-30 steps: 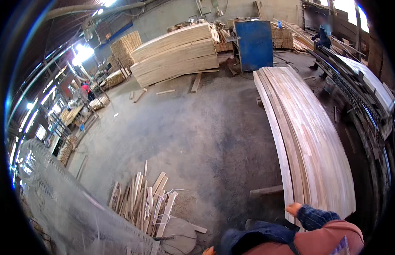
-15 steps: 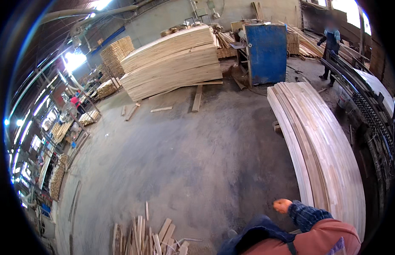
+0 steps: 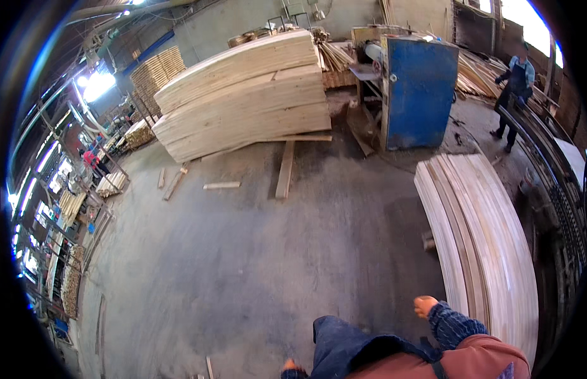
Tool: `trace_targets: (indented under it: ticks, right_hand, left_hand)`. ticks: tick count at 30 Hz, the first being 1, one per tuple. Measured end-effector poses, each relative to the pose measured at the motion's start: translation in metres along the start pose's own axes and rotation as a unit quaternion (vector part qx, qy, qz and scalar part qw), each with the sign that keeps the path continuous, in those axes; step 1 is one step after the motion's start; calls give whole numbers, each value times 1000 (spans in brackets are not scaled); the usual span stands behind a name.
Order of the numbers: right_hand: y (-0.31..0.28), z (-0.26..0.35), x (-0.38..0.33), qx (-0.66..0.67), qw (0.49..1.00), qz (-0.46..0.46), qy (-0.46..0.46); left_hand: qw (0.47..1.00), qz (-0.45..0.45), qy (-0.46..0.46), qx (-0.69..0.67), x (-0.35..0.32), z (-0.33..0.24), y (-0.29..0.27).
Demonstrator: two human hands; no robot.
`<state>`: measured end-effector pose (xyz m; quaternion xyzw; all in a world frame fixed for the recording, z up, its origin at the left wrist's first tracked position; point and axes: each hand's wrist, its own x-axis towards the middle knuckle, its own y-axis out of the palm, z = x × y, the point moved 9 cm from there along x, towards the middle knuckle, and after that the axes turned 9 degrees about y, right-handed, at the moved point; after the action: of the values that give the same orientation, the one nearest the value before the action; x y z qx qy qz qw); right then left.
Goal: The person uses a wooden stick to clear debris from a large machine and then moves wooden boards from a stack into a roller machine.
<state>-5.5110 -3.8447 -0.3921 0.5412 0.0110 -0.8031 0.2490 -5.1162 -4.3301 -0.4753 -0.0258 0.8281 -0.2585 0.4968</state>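
My right hand (image 3: 425, 306), in an orange glove, hangs beside the left edge of a long stack of pale boards (image 3: 486, 234). Its fingers are curled in, with nothing seen in them, and a gap of floor separates it from the wood. At the lower edge my left hand (image 3: 291, 364) shows only in part, also orange. Its fingers are too small and cut off to read. Both arms wear dark knitted cuffs.
A tall lumber stack (image 3: 243, 101) stands ahead, a timber bearer (image 3: 285, 170) jutting from under it. Right of it is a blue metal cabinet (image 3: 419, 95). A person (image 3: 515, 88) stands beside a long machine rail (image 3: 546, 151). Loose wood pieces (image 3: 222, 186) lie on the floor.
The view has moved forward: the cabinet and lumber stack look nearer. The stick pile at the bottom has mostly left view. My left hand has come into view; my right stays curled.
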Motion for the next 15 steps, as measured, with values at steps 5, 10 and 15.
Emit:
trace_targets:
  ticks: [5, 10, 15]
  right_hand:
    - [137, 340, 62, -269, 914, -116, -281]
    - [118, 448, 165, -56, 979, -28, -193]
    - [81, 467, 190, -44, 992, -120, -1]
  left_hand:
    - [988, -25, -80, -128, 81, -93, -119]
    - [994, -30, -94, -48, 202, -179, -283]
    - [848, -33, 24, 529, 363, -299, -480]
